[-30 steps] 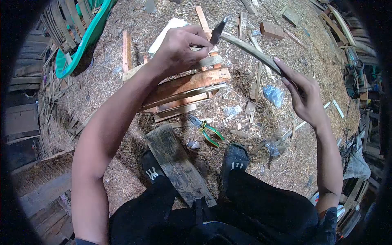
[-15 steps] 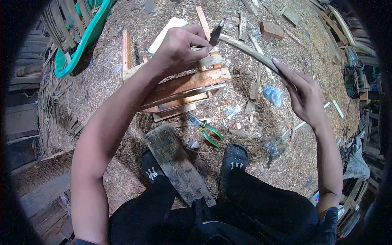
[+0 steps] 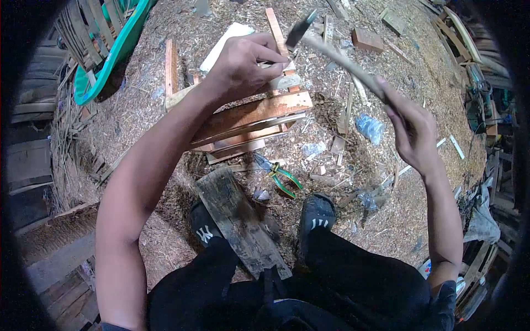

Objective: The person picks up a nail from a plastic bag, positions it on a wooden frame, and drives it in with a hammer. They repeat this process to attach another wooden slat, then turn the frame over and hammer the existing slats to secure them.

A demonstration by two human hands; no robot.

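Note:
My right hand (image 3: 411, 124) is wrapped round the wooden handle of a hammer (image 3: 346, 62). The hammer's dark metal head is raised just beyond my left fingertips, slightly blurred. My left hand (image 3: 248, 62) is closed in a pinch over the corner of a slatted wooden frame (image 3: 259, 113); whatever lies between thumb and finger is too small to make out. Upright strips of wood stick up from the frame's far side. A pair of pliers (image 3: 279, 175) with green and yellow handles lies on the ground in front of the frame.
A weathered plank (image 3: 237, 220) lies between my feet. Wood chips and offcuts cover the ground, with a wooden block (image 3: 367, 40) at the far right and a blue plastic bag (image 3: 370, 128) near my right hand. A green plastic object (image 3: 105, 77) stands at the left.
The hammer has lifted, its head moving up and right, away from my left fingers. My right hand has shifted slightly with it. My left hand and the frame stay put.

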